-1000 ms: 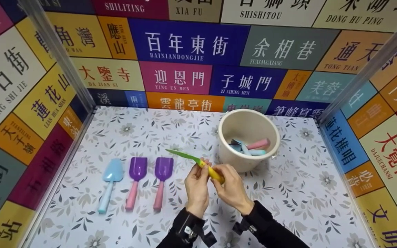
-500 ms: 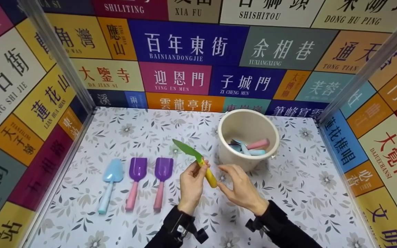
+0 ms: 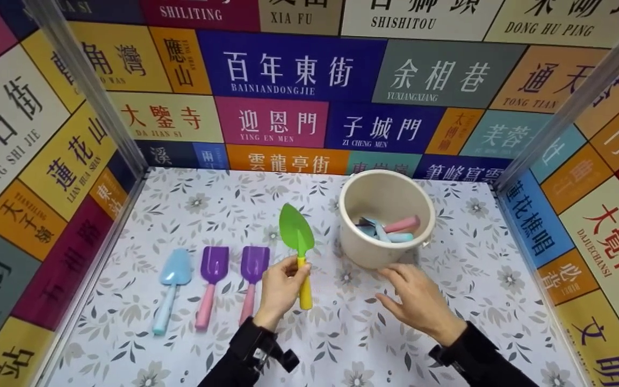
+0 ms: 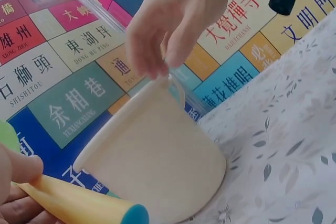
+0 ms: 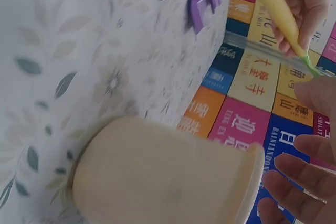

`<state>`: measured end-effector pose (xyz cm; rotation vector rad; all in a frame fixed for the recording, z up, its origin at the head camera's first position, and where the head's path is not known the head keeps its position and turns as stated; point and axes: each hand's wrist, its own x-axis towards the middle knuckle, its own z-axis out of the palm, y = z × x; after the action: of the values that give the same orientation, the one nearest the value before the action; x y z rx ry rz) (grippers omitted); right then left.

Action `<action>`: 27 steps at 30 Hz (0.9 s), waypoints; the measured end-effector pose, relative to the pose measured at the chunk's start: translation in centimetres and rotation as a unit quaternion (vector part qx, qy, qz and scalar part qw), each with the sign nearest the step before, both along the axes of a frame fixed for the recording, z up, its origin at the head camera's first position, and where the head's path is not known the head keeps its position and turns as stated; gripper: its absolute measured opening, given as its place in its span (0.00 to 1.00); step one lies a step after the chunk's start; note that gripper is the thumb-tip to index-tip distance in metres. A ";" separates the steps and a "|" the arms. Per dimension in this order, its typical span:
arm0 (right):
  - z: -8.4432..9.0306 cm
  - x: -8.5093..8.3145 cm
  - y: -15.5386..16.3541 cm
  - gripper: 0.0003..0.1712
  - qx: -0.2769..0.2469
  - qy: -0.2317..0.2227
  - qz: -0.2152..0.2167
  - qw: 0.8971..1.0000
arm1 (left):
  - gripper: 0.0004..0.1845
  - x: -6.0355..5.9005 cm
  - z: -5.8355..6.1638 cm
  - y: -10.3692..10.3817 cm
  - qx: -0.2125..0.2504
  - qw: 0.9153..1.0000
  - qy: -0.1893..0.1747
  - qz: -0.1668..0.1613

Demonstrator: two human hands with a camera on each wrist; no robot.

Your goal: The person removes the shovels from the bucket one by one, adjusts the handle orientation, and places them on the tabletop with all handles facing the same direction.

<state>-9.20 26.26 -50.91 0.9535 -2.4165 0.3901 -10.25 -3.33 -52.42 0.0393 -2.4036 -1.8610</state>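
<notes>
Yellow-handled, the green trowel (image 3: 299, 236) is pinched by the fingers of your left hand (image 3: 278, 285) above the floral surface (image 3: 342, 338). Your right hand (image 3: 421, 302), fingers apart, is near the cream bucket (image 3: 362, 244). Leftward lie two purple scoops (image 3: 215, 264) and a blue trowel (image 3: 175, 266).

The floral surface (image 3: 342, 328) bears a cream bucket (image 3: 364, 248), a blue trowel (image 3: 175, 275), two purple shovels (image 3: 215, 264)

Bright tabletop (image 3: 336, 349), diffuse light, hazy wrist views.
</notes>
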 end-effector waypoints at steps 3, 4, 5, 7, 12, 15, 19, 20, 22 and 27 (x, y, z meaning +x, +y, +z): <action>0.1 0.3 1.4 0.29 0.025 0.020 -0.011 0.999 | 0.14 0.0 -0.2 -0.8 -0.023 1.000 -0.014 -0.010; 0.1 0.4 1.8 0.29 0.030 0.024 -0.015 0.999 | 0.14 -0.1 -0.2 -1.0 -0.029 0.999 -0.016 -0.016; 0.1 0.6 2.2 0.28 0.034 0.028 -0.019 0.999 | 0.14 -0.1 -0.3 -1.3 -0.032 0.999 -0.021 -0.021; 0.1 0.9 2.9 0.28 0.038 0.032 -0.027 0.998 | 0.14 -0.1 -0.5 -1.7 -0.040 0.998 -0.028 -0.029; -0.4 1.6 4.2 0.27 0.037 0.031 -0.039 0.998 | 0.15 -0.1 -0.7 -2.6 -0.056 0.995 -0.069 -0.041; -1.0 2.0 4.7 0.27 0.039 0.030 -0.044 0.998 | 0.15 -0.3 -0.9 -2.9 -0.055 0.993 -0.094 -0.044; -1.6 2.4 5.1 0.28 0.045 0.023 -0.055 0.997 | 0.16 -0.7 -1.6 -3.2 -0.055 0.990 -0.123 -0.047; -1.7 2.5 5.2 0.28 0.046 0.021 -0.057 0.997 | 0.17 -0.8 -1.9 -3.2 -0.058 0.988 -0.135 -0.048; -1.9 2.6 5.2 0.28 0.048 0.017 -0.061 0.997 | 0.17 -0.9 -2.5 -3.3 -0.072 0.983 -0.164 -0.049; -2.2 2.6 5.4 0.27 0.047 0.013 -0.067 0.997 | 0.15 -1.1 -4.7 -3.3 -0.024 0.970 -0.233 -0.064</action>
<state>-6.58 31.65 -53.13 0.8243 -2.4765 0.2172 -11.36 -6.60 -57.08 0.3644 -2.8108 -2.0367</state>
